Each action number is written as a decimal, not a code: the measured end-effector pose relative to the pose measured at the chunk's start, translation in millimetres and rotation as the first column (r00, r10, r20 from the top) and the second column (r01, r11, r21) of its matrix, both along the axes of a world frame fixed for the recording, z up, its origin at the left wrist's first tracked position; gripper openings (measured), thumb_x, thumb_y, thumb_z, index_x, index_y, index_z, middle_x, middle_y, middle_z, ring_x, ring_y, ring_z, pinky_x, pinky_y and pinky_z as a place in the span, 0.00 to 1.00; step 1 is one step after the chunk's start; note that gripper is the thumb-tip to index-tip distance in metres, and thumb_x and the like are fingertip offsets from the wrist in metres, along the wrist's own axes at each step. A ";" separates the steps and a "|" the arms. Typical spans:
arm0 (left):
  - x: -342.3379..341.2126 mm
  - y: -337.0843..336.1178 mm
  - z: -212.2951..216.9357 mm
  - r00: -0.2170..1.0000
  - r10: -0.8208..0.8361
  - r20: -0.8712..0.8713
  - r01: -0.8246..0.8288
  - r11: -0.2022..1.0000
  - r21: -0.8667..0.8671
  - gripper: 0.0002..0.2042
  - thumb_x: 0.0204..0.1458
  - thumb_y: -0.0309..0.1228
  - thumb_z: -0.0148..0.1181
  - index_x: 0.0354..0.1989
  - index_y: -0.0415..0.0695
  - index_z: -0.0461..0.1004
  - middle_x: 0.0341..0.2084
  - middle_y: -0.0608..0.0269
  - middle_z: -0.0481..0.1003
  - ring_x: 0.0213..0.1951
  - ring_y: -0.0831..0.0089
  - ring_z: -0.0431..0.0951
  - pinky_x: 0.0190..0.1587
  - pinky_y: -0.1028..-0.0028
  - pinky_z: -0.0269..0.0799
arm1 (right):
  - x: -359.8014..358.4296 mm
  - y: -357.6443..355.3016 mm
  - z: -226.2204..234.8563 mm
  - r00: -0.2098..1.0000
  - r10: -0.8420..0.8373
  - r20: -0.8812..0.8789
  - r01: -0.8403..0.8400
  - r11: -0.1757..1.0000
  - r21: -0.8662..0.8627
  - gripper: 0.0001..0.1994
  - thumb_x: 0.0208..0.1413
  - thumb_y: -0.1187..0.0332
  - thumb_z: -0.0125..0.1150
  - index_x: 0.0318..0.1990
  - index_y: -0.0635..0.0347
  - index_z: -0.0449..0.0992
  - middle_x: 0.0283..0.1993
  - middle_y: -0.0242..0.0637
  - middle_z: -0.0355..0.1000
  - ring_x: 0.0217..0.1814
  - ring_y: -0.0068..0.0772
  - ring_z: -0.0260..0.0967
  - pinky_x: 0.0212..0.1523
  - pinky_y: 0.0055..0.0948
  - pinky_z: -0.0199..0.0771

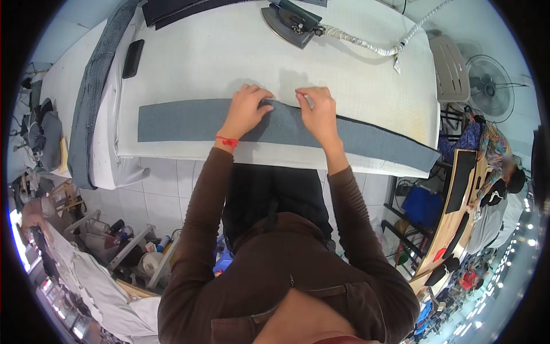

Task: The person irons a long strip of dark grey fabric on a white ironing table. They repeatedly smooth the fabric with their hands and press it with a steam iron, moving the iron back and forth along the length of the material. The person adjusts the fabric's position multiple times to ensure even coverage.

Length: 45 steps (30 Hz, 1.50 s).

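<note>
While both brown-sleeved forearms reach over the near side of the white surface (200, 69), a long blue-grey fabric strip (183, 121) lies flat along it, close to the front edge, its right end reaching the front right corner. The left hand (245, 110), with a red string bracelet (227, 141) at the wrist, is over the middle of the strip at its far edge; its thumb and forefinger stand apart, the other fingers curled. To its right, the right hand (319, 112) is at the same edge, thumb and forefinger tips brought close together — whether they pinch anything, I cannot tell. A gap separates the two hands.

Toward the back rests an iron (292, 24), a wrapped hose (366, 46) running from it to the upper right. Dark folded fabric (183, 11) lies at the far left — nearer, a black phone (133, 58). Beyond the right side stands a fan (490, 87).
</note>
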State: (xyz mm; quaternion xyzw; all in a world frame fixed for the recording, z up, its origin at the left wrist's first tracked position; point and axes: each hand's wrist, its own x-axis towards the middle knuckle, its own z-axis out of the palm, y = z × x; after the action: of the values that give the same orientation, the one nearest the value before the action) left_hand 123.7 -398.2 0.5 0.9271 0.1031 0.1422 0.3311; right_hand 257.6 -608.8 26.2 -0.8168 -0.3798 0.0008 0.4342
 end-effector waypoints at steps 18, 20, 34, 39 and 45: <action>-16.3 -22.0 -23.1 0.951 -0.260 0.167 0.169 0.891 0.421 0.17 0.57 0.25 0.65 0.55 0.39 0.84 0.50 0.58 0.82 0.54 0.60 0.82 0.62 0.58 0.79 | 186.5 193.9 29.9 0.975 -0.021 0.219 0.113 0.901 -0.418 0.27 0.73 0.43 0.65 0.48 0.64 0.85 0.47 0.56 0.87 0.53 0.63 0.85 0.51 0.58 0.85; -25.7 -28.3 -23.4 0.957 -0.253 0.144 0.162 0.874 0.458 0.20 0.58 0.26 0.65 0.59 0.38 0.84 0.51 0.57 0.82 0.57 0.59 0.82 0.65 0.57 0.79 | 183.9 192.0 33.9 0.987 -0.068 0.149 0.137 0.839 -0.526 0.33 0.72 0.33 0.60 0.54 0.59 0.87 0.52 0.51 0.88 0.56 0.56 0.87 0.54 0.55 0.85; -34.5 -70.3 -32.4 0.986 0.029 0.163 -0.089 0.922 0.377 0.26 0.59 0.29 0.68 0.68 0.44 0.82 0.58 0.53 0.82 0.66 0.54 0.79 0.74 0.51 0.72 | 141.3 85.9 64.8 0.996 0.058 0.066 -0.002 0.765 -0.644 0.42 0.61 0.20 0.63 0.44 0.58 0.91 0.41 0.52 0.89 0.47 0.58 0.89 0.47 0.53 0.86; -38.8 -68.1 -32.3 0.983 0.029 0.180 -0.085 0.946 0.313 0.24 0.60 0.28 0.69 0.67 0.43 0.82 0.58 0.52 0.82 0.65 0.52 0.79 0.74 0.49 0.73 | 86.4 25.2 87.6 0.999 0.030 0.041 0.003 0.779 -0.627 0.39 0.61 0.25 0.67 0.42 0.60 0.91 0.35 0.52 0.87 0.42 0.60 0.88 0.45 0.51 0.86; -39.6 -71.1 -34.7 0.977 0.029 0.210 -0.090 0.953 0.288 0.22 0.59 0.26 0.69 0.63 0.42 0.84 0.58 0.52 0.82 0.64 0.51 0.80 0.73 0.49 0.73 | 29.1 -31.7 61.0 0.992 0.029 0.124 0.049 0.811 -0.583 0.33 0.61 0.31 0.73 0.40 0.58 0.90 0.32 0.49 0.86 0.38 0.59 0.87 0.39 0.50 0.85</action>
State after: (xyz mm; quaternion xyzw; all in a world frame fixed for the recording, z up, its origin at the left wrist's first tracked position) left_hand 84.1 -469.3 -34.2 0.9433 0.0744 0.2598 0.1927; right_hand 286.8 -640.5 87.2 -0.9111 -0.3836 0.0634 0.1369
